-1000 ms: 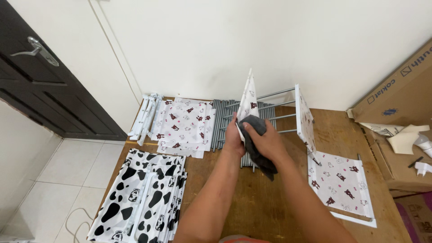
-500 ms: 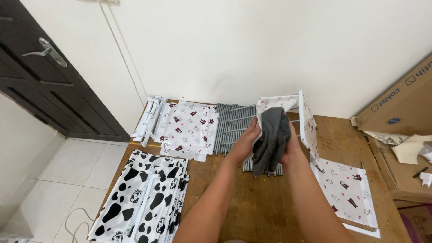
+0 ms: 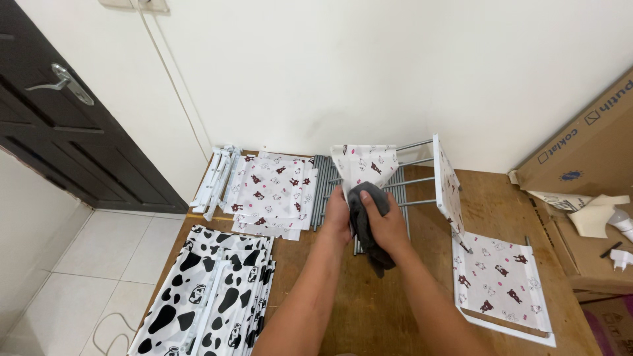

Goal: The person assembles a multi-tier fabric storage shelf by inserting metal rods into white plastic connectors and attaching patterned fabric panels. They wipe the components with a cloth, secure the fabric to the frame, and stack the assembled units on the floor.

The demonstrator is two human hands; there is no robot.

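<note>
Grey cloth (image 3: 366,217) gripped by right hand (image 3: 386,227) against printed panel (image 3: 364,165).

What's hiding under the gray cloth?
Under the gray cloth, grey metal rods lie on the wooden table. Both hands cover whatever sits directly beneath.

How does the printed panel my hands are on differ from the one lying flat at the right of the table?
The panel at the hands stands tilted up against the grey rods; the flat panel lies face up on the wooden table. The left hand touches the first, and the right hand holds a dark grey cloth by it; the flat one is untouched. Both are white with small dark red figures.
</note>
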